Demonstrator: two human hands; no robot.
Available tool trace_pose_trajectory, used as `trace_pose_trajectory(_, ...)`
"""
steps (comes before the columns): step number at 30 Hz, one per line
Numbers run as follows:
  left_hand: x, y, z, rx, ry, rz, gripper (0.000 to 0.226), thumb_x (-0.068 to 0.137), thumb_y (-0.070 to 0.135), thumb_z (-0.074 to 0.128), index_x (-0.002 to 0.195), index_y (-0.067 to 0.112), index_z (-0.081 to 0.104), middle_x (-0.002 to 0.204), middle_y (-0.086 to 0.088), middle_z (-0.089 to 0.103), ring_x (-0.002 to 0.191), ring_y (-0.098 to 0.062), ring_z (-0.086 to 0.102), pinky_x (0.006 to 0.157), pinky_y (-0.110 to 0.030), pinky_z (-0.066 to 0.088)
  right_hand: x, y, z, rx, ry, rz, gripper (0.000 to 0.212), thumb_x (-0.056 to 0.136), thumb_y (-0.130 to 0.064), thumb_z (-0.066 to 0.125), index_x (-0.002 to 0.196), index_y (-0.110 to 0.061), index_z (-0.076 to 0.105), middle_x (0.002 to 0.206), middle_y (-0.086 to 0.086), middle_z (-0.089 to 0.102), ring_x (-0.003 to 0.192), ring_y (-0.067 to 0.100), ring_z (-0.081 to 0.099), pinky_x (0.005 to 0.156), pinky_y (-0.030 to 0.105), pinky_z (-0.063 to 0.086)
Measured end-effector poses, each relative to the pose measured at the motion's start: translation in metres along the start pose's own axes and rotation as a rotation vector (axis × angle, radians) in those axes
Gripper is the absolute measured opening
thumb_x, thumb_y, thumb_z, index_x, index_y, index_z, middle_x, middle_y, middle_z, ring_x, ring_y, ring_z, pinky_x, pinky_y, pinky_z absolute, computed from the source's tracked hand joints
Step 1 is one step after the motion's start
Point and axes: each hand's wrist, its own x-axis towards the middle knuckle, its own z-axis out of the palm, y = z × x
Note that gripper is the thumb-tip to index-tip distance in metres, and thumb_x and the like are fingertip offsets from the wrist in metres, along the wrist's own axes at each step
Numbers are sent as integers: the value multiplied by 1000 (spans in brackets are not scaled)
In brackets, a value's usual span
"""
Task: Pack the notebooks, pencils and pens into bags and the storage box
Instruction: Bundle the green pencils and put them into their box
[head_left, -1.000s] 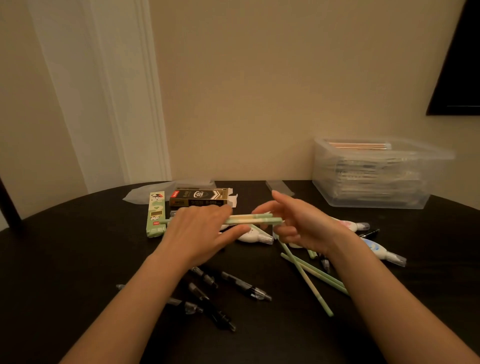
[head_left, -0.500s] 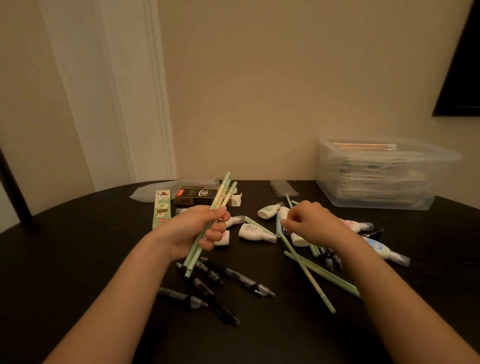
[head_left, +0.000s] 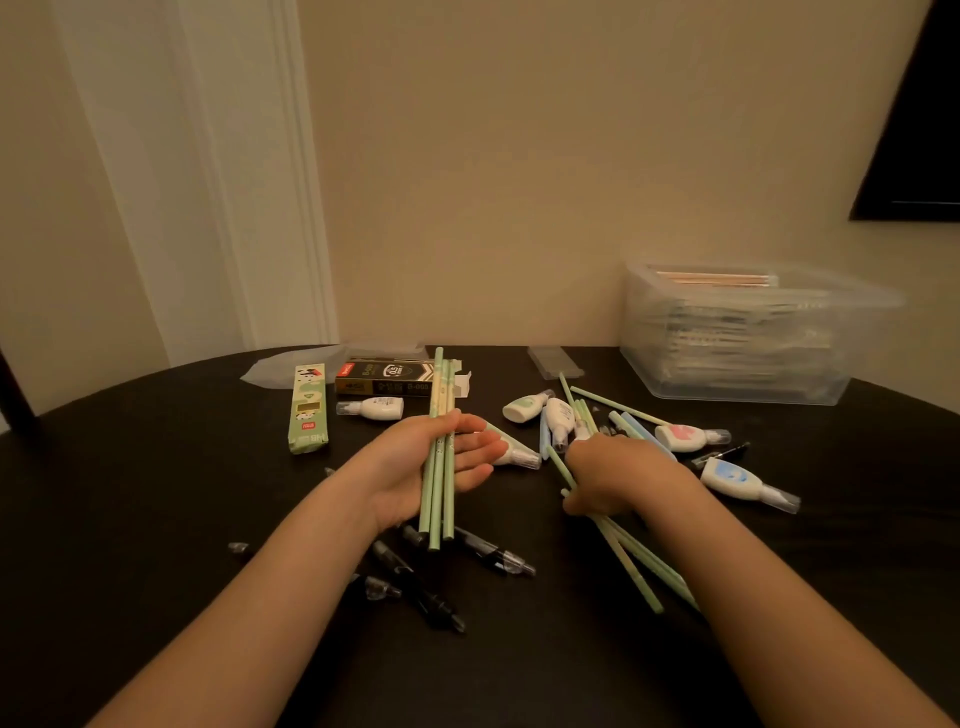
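Storage box (head_left: 737, 358): clear plastic, far right on the table (head_left: 156, 493), already partly filled.

Left hand (head_left: 415, 467): centre, palm up. The thumb pins a pencil bundle (head_left: 439, 395) against the palm. The fingers, wrapped round it half a second ago, now lie spread, likely to take more.

Right hand (head_left: 618, 478): it has come nearer, knuckles up, fingers curled over the loose pencils (head_left: 639, 577). I cannot tell whether they are actually gripped.

Green pencil carton (head_left: 308, 410): far left, lying flat and awaiting the pencils.

Black pen box (head_left: 384, 379): beside the carton.

Correction tapes (head_left: 737, 480): scattered right.

Black pens (head_left: 488, 553): near, unpacked.
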Motion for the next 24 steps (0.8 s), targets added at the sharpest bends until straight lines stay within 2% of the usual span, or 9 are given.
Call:
trace_pose_trajectory(3, 1, -2, 1, -9, 39, 0, 25, 100, 20, 41, 99, 3, 59, 71, -11, 71, 61, -17, 70, 49, -25, 56, 5, -2, 4, -26, 49, -9, 40, 92, -38, 54, 120, -9, 53, 102, 6, 52, 95, 20, 54, 85, 33, 49)
trace_pose_trajectory(5, 2, -4, 2, 1, 50, -3, 25, 99, 20, 42, 100, 3, 59, 72, -11, 72, 62, -17, 70, 49, -25, 56, 11, -3, 6, -14, 106, -19, 35, 94, -36, 52, 116, -9, 53, 104, 7, 53, 95, 20, 54, 81, 32, 47)
trace_pose_trajectory(6, 3, -4, 2, 2, 53, -3, 24, 99, 20, 42, 100, 3, 59, 72, -11, 71, 62, -17, 70, 49, -25, 56, 14, -1, 8, 16, 122, -28, 29, 94, -34, 51, 109, -9, 55, 101, 6, 54, 93, 20, 54, 80, 32, 46)
trace_pose_trajectory(8, 3, -6, 3, -8, 56, -3, 23, 99, 20, 43, 99, 3, 59, 71, -11, 71, 61, -17, 70, 48, -24, 56, 22, 5, 11, 126, 144, -35, 20, 94, -31, 51, 84, -14, 51, 83, 2, 51, 84, 18, 53, 78, 31, 47)
trace_pose_trajectory(10, 3, -7, 3, -41, 55, -3, 19, 98, 17, 46, 96, 3, 59, 70, -10, 71, 61, -16, 70, 48, -23, 55, 28, 13, 13, 232, 203, -32, 28, 93, -30, 53, 70, -19, 42, 72, 0, 46, 75, 17, 51, 71, 29, 47)
trace_pose_trajectory(13, 5, -7, 3, -75, 43, -17, 15, 96, 14, 48, 95, 4, 59, 71, -11, 71, 62, -15, 70, 48, -23, 56, 29, 20, 13, 521, 309, -45, 28, 92, -33, 57, 77, -10, 59, 67, 0, 52, 60, 10, 50, 56, 21, 40)
trace_pose_trajectory(16, 6, -9, 2, -71, 34, -34, 15, 97, 15, 47, 95, 4, 58, 76, -13, 72, 64, -18, 71, 49, -25, 57, 27, 18, 10, 861, 349, -85, 32, 92, -32, 58, 85, -3, 68, 66, 3, 57, 57, 9, 52, 56, 22, 43)
trace_pose_trajectory(21, 7, -12, 3, -57, 4, -65, 16, 97, 11, 45, 103, 2, 56, 82, -17, 72, 69, -22, 72, 55, -29, 58, 15, 8, 2, 1489, 234, -177, 25, 95, -28, 54, 91, -6, 66, 61, 0, 50, 45, 4, 40, 45, 16, 36)
trace_pose_trajectory(24, 7, -14, 5, -34, -36, -74, 19, 97, 9, 44, 109, 0, 56, 88, -19, 72, 74, -24, 72, 58, -30, 59, 11, 4, 0, 1651, 160, -187, 25, 96, -26, 53, 95, -5, 65, 60, -1, 50, 44, 3, 41, 42, 14, 38)
